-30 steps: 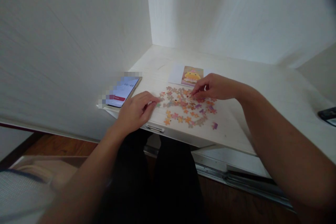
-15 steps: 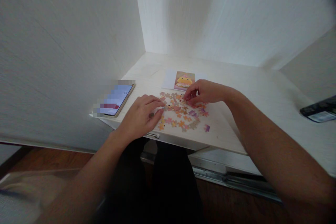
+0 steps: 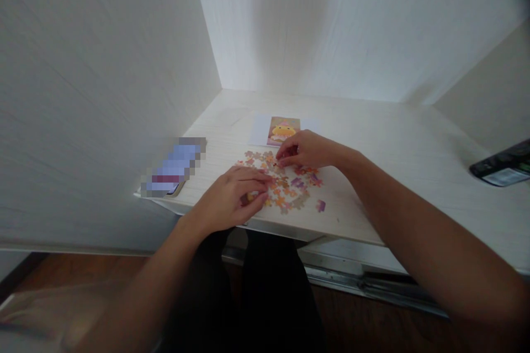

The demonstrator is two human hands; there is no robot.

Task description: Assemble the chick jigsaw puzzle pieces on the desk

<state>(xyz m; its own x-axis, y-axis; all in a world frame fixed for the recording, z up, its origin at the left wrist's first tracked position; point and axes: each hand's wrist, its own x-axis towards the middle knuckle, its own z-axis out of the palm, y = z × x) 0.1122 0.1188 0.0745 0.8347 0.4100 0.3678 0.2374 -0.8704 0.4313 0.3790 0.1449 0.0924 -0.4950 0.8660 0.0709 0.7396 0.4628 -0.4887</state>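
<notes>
near the card (image 3: 284, 131), many puzzle pieces (image 3: 297, 182) seem unjoined; left hand (image 3: 231, 196) is loosely spread, right hand's (image 3: 312, 149) grip cannot be told.

It looks like a home: wood-look floor (image 3: 77, 269), white desk (image 3: 385, 138), jigsaw pieces (image 3: 297, 182).

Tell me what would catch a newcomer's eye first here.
Probably the colourful jigsaw pieces scattered near the white desk's front edge, with the left hand over their left side and the right hand at their far side. Just beyond lies a picture card showing a yellow character. A partly pixelated phone lies to the left.
</notes>
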